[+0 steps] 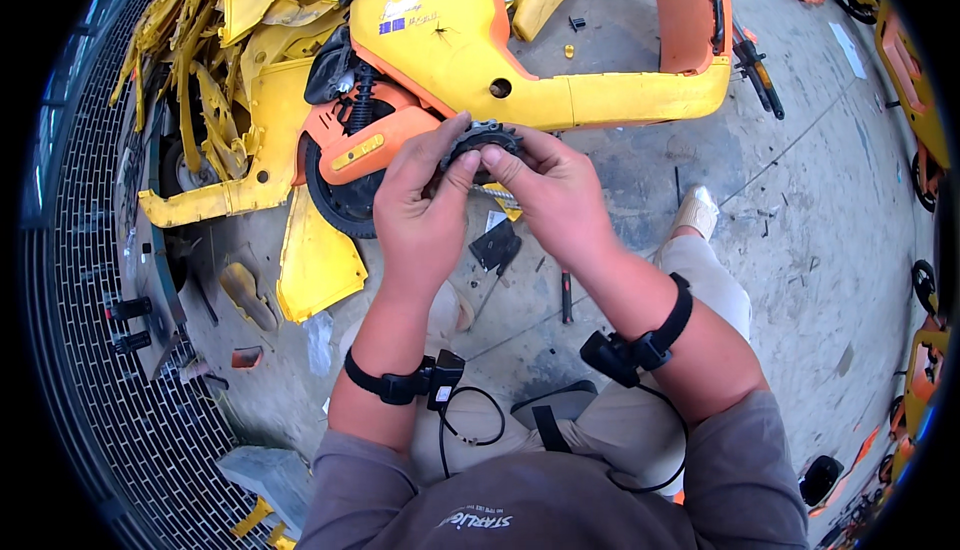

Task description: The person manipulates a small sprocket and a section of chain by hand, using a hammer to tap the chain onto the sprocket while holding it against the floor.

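Between both hands is a dark, round part with a toothed edge [484, 136], like a small sprocket. It is raised in front of the yellow-and-orange scooter [570, 100]. My left hand [422, 172] grips its left side, thumb on the near face. On the opposite side my right hand [556, 186] pinches it, both thumbs almost meeting at the lower rim. Fingers hide much of the part. Just behind my left hand are the scooter's orange cover [345, 148] and black wheel [335, 195].
Yellow panels [255, 10] are heaped at the upper left, with a loose panel [318, 265] below. A screwdriver-like tool [567, 298] and a black flat piece [495, 248] lie on the floor near my feet. More scooters [905, 90] line the right edge.
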The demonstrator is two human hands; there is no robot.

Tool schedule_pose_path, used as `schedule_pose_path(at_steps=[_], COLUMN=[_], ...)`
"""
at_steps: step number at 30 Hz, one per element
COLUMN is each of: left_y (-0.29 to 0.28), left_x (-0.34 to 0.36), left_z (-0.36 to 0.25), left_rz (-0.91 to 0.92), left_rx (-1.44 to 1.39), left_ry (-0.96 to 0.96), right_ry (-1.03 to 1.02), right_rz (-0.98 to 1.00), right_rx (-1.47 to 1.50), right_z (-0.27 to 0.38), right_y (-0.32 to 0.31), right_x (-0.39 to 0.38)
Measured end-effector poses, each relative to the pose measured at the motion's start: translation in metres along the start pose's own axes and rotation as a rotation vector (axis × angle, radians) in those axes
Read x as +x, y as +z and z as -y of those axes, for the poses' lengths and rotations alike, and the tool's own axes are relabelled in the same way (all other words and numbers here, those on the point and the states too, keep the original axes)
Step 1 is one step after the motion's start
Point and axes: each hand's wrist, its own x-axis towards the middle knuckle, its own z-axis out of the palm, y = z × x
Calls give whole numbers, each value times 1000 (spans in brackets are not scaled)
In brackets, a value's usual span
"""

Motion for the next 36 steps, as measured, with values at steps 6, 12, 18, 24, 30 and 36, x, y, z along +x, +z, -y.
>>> schedule_pose_path(at_steps=[6,12,18,24,30,36], left_y=[-7,0,-1,14,14,21], left_x=[4,2,4,3,3,1], left_z=[0,0,5,3,2,1], left_rz=[110,72,70,62,48,26], left_rx=[352,95,-288,-196,-97,-11], left_ry=[283,124,-94,-169,-126,-4], right_ry=[-566,-595,-485,-355,-366,-338], right_rz=[-32,25,-127,-199,-211,-206], right_rx=[-765,-901,-641,-336,-413,-228], right_z=[19,25,31,29,41,33], right_y=[-16,-25,-24,-30,-28,-28], right_x=[0,0,-3,2,1,3])
